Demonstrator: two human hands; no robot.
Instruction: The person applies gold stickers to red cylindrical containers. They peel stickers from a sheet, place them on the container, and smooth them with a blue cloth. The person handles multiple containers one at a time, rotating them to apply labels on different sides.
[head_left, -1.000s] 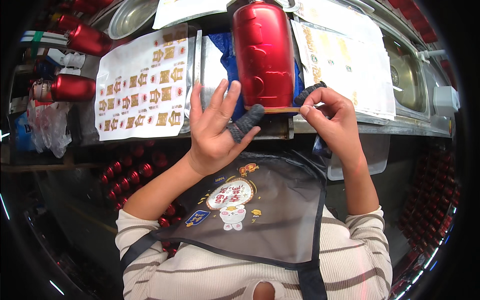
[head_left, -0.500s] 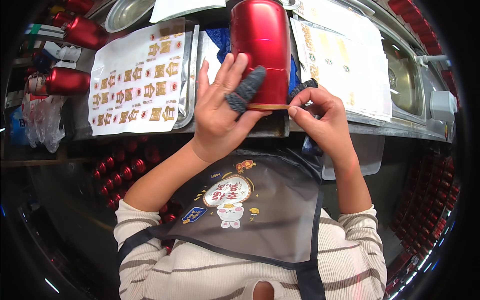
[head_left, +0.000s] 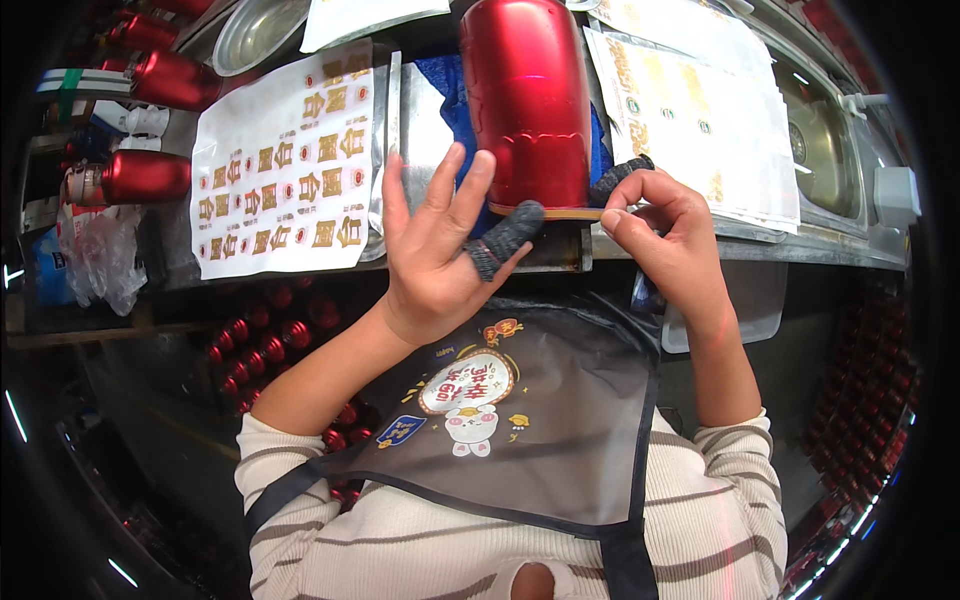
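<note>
A glossy red bottle [head_left: 530, 100] lies on a blue cloth [head_left: 436, 80], its flat end toward me. Along that near edge runs a thin gold strip [head_left: 565, 213], its right end reaching to my right hand [head_left: 662, 218]. The thumb and a finger of that hand pinch the strip; a dark knit sleeve covers another finger beside the bottle. My left hand [head_left: 440, 250] is open at the bottle's near left, fingers spread. Its sleeved finger is close to the strip's left part; whether it touches cannot be made out.
Left of the bottle, a sheet of gold decals [head_left: 285, 170] rests on a metal tray. More printed sheets [head_left: 700, 140] are stacked to the right, before a metal basin [head_left: 825, 150]. Other red bottles [head_left: 147, 178] stand at far left; several lie below the bench.
My left hand has drawn back from the bottle's side toward me, its sleeved finger now lower by the near edge. The right hand keeps its pinch. The whole view has shifted slightly.
</note>
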